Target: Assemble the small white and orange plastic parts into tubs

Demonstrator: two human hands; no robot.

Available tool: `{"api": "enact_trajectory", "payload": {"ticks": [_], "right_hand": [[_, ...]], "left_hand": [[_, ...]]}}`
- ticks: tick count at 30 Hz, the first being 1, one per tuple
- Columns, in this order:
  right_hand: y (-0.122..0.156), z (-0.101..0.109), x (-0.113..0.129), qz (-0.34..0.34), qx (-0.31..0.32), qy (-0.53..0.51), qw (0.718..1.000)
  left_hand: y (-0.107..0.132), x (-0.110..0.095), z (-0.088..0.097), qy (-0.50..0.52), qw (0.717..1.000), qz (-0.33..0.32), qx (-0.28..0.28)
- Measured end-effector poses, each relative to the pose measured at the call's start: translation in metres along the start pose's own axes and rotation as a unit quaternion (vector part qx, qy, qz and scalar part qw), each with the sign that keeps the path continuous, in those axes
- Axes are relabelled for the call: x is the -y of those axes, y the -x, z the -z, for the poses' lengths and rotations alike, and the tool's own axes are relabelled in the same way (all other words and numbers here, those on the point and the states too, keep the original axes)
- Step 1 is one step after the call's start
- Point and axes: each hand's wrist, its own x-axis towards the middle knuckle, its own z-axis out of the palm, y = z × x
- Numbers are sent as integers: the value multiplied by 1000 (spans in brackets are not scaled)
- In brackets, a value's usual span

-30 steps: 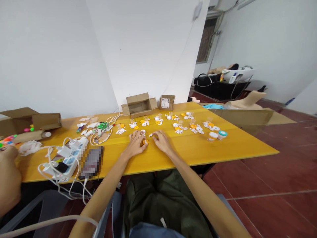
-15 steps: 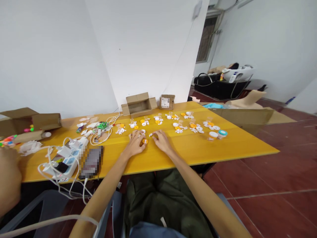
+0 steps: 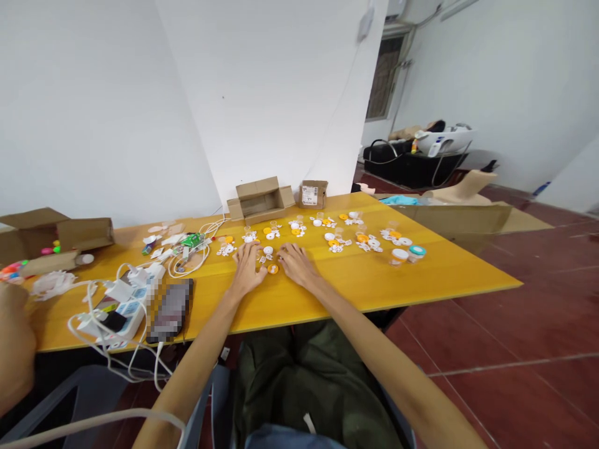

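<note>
Both of my hands rest on the yellow table (image 3: 421,277). My left hand (image 3: 248,265) lies flat with its fingers stretched out, holding nothing. My right hand (image 3: 294,262) also lies palm down with fingers spread, just right of it. A small orange disc (image 3: 273,269) sits on the table between the two hands, with small white parts (image 3: 266,252) just beyond it. Rows of similar orange and white small parts (image 3: 337,240) lie further back.
An open cardboard box (image 3: 259,199) and a small box (image 3: 313,193) stand at the wall. A white power strip with cables (image 3: 126,302) and a dark phone (image 3: 171,302) lie at the left. Another person's arm (image 3: 14,349) shows at the far left. Two small jars (image 3: 407,254) stand at the right.
My left hand has opened out flat and shifted slightly left off the orange disc, which now lies bare between the hands. The view has tilted a little.
</note>
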Motion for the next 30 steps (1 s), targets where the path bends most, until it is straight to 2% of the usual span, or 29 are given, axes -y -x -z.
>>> {"api": "enact_trajectory", "payload": {"ticks": [8,13,17,22,25,30], "right_hand": [[-19,5,-5,39,-10,0,999],[-38,2,-6,81,23,-5,996],[-47,-4,-9,93,50,-19,994],[-49,-6,-14,68,41,-53,995],[-46,-4,-15,32,14,-107,994],[-36,-2,-15,-57,-51,-261,962]], "left_hand": [[3,1,5,-2,1000,-12,18],[6,-2,3,-10,997,-38,59],[7,-3,-1,-18,997,-42,65],[6,-5,-4,-17,995,-54,79],[6,-6,-5,-13,995,-58,84],[5,-8,-4,0,994,-61,92]]}}
